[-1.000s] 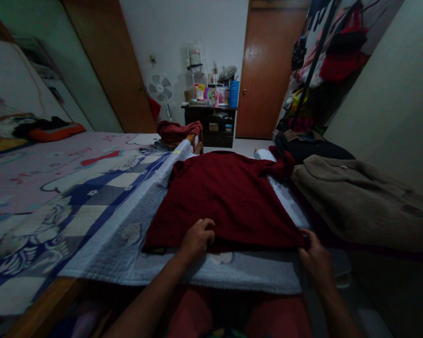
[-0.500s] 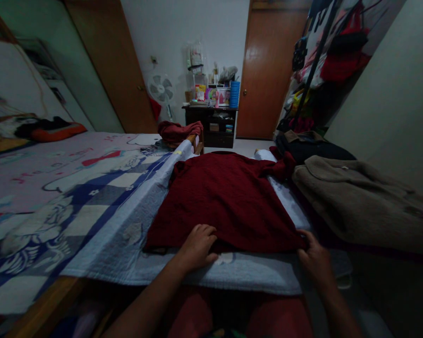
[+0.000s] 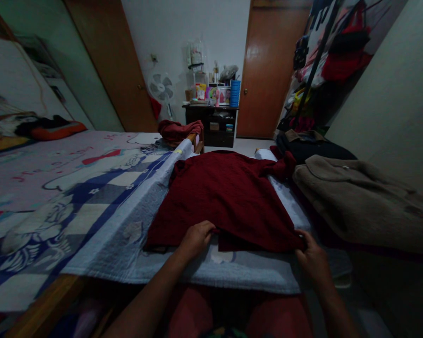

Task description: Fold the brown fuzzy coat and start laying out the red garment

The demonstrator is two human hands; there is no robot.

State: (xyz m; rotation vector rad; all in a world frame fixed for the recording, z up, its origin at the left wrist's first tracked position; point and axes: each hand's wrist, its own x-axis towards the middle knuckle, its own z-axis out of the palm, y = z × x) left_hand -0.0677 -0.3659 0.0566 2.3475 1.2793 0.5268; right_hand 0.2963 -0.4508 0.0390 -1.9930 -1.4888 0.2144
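A dark red shirt lies spread over a pale blue quilted cloth, its neck end away from me and its hem toward me. My left hand pinches the hem near its middle and lifts it a little, so a lower layer of the shirt shows beneath. At the right corner of the hem, my right hand is closed on the fabric. One short sleeve bunches at the far right; the left sleeve is folded close to the body.
To the left is a bed with a patterned sheet. A folded brown coat and a dark garment lie on the right. A reddish cloth rests on the bed's far corner. Beyond stand a fan and a dark cabinet.
My left hand has gone from resting over the hem to pinching and raising it slightly. The right hand stays at the corner with little movement.
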